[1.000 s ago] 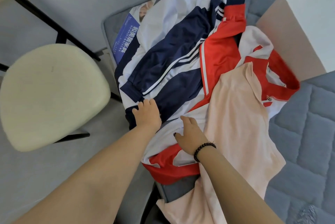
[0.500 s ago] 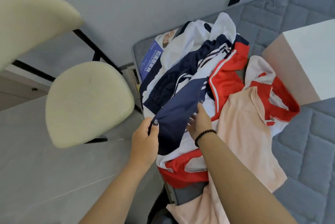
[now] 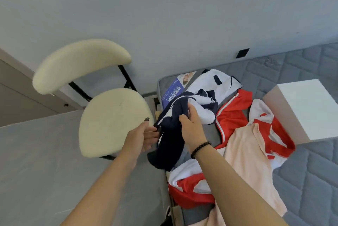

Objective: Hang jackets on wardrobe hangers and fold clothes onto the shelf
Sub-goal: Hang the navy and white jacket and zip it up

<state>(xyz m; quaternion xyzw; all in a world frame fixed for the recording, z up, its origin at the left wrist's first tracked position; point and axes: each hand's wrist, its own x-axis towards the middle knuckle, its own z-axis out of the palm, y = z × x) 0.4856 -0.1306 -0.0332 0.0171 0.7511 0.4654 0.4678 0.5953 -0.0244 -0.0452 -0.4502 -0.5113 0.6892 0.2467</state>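
Across the right side spreads a grey quilted mattress [image 3: 301, 180], with the clothes heaped at its near corner. To the left stands a cream chair [image 3: 113, 121] with black legs, its seat just beside the mattress edge. A white box [image 3: 309, 105] sits on the mattress at the far right, touching the clothes pile. A red and white jacket [image 3: 232, 114] lies flat across the mattress, partly under a pale pink shirt [image 3: 245, 156] that runs down toward the bottom edge. The navy and white jacket [image 3: 172, 138] is lifted off the pile at the corner, its dark part hanging over the mattress edge and its white part trailing back onto the heap. The right hand [image 3: 192, 125], a dark bead bracelet [image 3: 200, 147] at its wrist, grips the navy fabric with curled fingers. The left hand [image 3: 144, 136] has its fingers loosely extended, their tips touching the jacket's dark edge. A blue printed label [image 3: 173, 92] lies on the mattress behind the jacket.
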